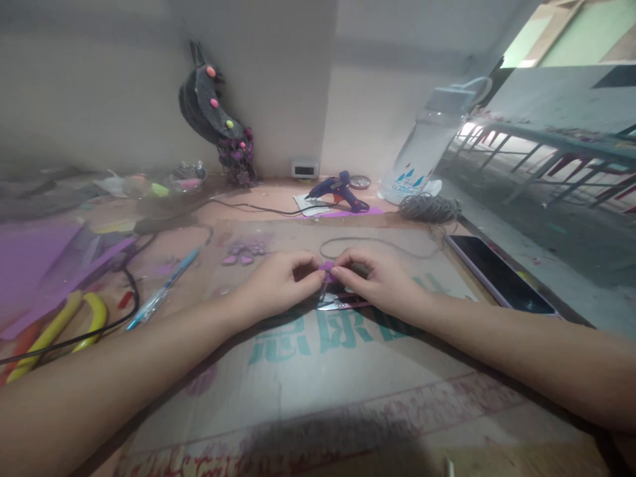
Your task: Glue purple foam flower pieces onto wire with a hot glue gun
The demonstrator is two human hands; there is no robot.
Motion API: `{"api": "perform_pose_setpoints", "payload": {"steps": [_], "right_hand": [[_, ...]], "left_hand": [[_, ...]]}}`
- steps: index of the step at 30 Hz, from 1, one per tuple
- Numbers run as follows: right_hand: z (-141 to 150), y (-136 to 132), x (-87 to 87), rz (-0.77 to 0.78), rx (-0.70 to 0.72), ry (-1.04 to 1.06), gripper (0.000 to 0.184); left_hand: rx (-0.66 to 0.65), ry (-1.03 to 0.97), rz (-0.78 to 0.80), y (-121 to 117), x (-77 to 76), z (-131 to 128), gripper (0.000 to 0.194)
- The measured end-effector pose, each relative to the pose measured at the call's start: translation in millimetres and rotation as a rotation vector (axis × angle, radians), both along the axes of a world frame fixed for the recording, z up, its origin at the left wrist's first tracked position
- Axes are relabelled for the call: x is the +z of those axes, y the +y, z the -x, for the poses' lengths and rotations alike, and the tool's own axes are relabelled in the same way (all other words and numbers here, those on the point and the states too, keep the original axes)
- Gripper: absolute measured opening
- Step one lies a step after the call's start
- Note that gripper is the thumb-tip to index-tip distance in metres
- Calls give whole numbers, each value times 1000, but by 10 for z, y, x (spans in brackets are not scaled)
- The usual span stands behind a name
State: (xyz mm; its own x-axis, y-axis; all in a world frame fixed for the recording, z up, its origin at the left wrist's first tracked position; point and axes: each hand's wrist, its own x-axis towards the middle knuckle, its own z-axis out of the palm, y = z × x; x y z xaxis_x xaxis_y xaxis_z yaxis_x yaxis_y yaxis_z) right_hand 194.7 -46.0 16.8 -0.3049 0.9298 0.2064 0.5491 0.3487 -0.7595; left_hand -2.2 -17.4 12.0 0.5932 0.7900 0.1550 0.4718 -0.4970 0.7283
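Note:
My left hand (pixel 283 281) and my right hand (pixel 385 278) meet over a cardboard sheet (pixel 308 391) marked with green characters. Both pinch one small purple piece (pixel 328 266) between thumb and forefinger. Its exact shape is covered by the fingertips. Just below the fingers lies a shiny metal blade (pixel 334 303), mostly hidden, perhaps of scissors. Several small purple petal shapes edged in grey (pixel 244 252) rest to the left of my left hand. A loop of grey yarn (pixel 368 240) runs behind my hands toward a yarn bundle (pixel 431 207).
A blue glue gun (pixel 342 192) lies at the back, its cord trailing left. A tall water bottle (pixel 422 146) and a phone (pixel 501 275) are on the right. At left are a pen (pixel 166 288), yellow handles (pixel 94 321) and purple sheets (pixel 40 258). A dark crescent ornament (pixel 209 109) hangs behind.

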Motion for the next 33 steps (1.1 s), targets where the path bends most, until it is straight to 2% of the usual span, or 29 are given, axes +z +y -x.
{"api": "perform_pose_setpoints", "payload": {"steps": [8,15,19,23,27,30,33], "right_hand": [[-18,5,13,-49,22,-33,21],[-32,5,12,-13,25,-8,21],[-33,4,13,-49,23,-22,19],[-31,1,28,-44,44,-15,22],[-67,-18,46,-145,71,-54,17],[-110,-65,57,-292,160,-206,15],[-127,-137,60,-301,360,-332,15]], "left_hand": [[-22,-18,13,11,-3,15,20],[29,-182,122,4,25,16,32],[75,-115,86,-15,-5,-5,28],[64,-94,78,-15,-15,-15,26],[90,-175,112,4,38,-11,27],[147,-264,193,35,63,-3,26],[192,-326,240,73,56,7,26]]}}
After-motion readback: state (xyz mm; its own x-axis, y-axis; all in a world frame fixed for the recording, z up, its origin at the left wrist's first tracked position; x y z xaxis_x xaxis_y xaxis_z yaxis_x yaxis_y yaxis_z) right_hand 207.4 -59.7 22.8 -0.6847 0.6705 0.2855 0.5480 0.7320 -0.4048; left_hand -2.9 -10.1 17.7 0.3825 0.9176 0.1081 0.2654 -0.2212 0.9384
